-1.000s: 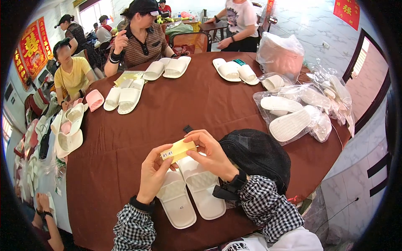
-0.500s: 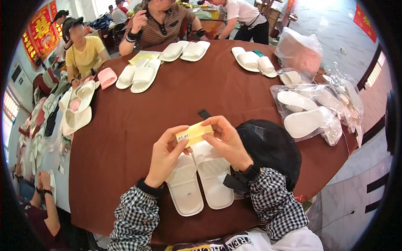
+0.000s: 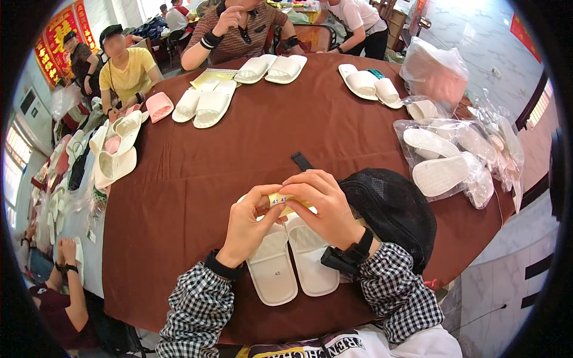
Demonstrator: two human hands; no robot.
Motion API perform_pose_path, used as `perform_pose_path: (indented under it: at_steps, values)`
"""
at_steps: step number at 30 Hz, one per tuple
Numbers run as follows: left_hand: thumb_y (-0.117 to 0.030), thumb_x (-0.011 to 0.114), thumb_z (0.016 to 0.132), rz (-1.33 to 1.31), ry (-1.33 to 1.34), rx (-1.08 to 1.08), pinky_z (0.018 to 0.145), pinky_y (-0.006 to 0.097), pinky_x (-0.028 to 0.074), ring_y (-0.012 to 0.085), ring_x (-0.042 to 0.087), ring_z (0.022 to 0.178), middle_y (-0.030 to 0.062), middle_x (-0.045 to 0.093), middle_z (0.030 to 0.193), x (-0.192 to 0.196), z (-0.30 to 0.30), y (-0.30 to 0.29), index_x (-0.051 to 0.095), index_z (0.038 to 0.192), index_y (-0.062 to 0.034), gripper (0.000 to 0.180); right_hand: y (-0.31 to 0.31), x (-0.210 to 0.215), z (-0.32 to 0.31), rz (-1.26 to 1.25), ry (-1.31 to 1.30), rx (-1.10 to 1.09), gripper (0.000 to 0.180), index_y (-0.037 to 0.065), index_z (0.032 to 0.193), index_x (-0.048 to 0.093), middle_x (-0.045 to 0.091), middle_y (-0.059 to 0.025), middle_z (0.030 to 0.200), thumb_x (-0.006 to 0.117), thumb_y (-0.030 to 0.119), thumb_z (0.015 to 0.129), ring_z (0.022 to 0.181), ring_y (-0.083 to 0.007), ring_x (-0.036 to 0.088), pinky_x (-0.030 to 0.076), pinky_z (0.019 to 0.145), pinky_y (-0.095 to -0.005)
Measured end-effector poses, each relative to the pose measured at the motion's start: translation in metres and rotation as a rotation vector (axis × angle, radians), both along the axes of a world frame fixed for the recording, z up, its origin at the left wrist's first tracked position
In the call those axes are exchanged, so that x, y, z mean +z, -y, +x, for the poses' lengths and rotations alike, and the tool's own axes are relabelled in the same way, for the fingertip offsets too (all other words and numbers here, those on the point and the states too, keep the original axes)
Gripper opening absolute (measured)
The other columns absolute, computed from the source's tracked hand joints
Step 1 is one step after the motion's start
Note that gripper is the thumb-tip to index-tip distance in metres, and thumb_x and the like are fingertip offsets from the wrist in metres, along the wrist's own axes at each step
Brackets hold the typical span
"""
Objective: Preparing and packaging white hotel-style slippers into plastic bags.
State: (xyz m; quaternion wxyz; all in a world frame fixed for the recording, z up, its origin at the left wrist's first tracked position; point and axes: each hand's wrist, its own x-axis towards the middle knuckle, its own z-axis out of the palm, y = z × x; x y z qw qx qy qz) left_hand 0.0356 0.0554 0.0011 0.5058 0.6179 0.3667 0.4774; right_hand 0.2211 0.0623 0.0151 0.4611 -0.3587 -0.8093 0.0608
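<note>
Yellow label pinched in the grip of left hand and right hand, above white slippers on the tabletop.

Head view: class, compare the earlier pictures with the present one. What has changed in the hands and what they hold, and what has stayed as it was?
Little changed. The left hand and right hand still pinch the small yellow label between them, now drawn slightly closer over the pair of white slippers. Nothing was picked up or let go. The slippers, the black mesh cap and the brown tablecloth stayed put.
</note>
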Motion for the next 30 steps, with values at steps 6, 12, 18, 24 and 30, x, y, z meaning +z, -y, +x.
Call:
perform_pose_path:
  at_steps: [6,12,18,24,30]
  values:
    - [0.0,0.061,0.096,-0.009,0.014,-0.005,0.066,0.026,0.058,0.014,0.07,0.079,0.0114,0.071,0.095,-0.0005,-0.0018,0.0008,0.054,0.12,0.0021,0.025,0.0,-0.0032,-0.0019,0.024,0.006,-0.021,0.017,0.009,0.099,0.068,0.066,-0.003,0.102,0.07,0.007,0.082,0.097,-0.0243,0.062,0.049,0.084,-0.0393]
    - [0.001,0.059,0.098,-0.047,0.078,-0.027,0.065,0.027,0.058,0.0162,0.071,0.077,0.0141,0.071,0.093,0.0006,-0.0007,0.0009,0.049,0.113,0.0004,0.018,0.0003,-0.0005,-0.0021,0.166,0.057,-0.063,0.015,0.008,0.094,0.067,0.065,-0.0021,0.099,0.071,0.007,0.08,0.097,-0.0229,0.062,0.049,0.085,-0.0387]
    - [0.002,0.059,0.097,-0.075,0.092,-0.025,0.065,0.028,0.059,0.0171,0.071,0.077,0.0147,0.071,0.093,-0.0017,-0.0015,0.0011,0.049,0.115,0.0012,0.02,0.0016,0.0002,-0.003,0.167,0.059,-0.057,0.012,0.008,0.089,0.065,0.065,-0.0015,0.097,0.071,0.007,0.079,0.096,-0.0218,0.062,0.049,0.084,-0.0376]
    - [0.004,0.058,0.096,-0.06,0.074,-0.017,0.067,0.028,0.06,0.0181,0.072,0.079,0.0164,0.072,0.097,-0.0023,-0.0014,0.0023,0.05,0.115,0.0023,0.021,0.0037,0.0007,-0.004,0.158,0.048,-0.058,0.012,0.008,0.089,0.064,0.065,-0.0016,0.097,0.072,0.008,0.079,0.095,-0.0214,0.062,0.049,0.083,-0.0366]
    - [0.004,0.058,0.096,-0.079,0.085,-0.026,0.067,0.029,0.06,0.0188,0.072,0.08,0.0171,0.071,0.1,0.0,-0.0018,0.003,0.049,0.115,0.0033,0.021,0.0064,0.0022,-0.0055,0.13,0.037,-0.064,0.013,0.007,0.09,0.064,0.061,-0.0045,0.094,0.072,0.007,0.079,0.09,-0.0238,0.06,0.048,0.08,-0.0371]
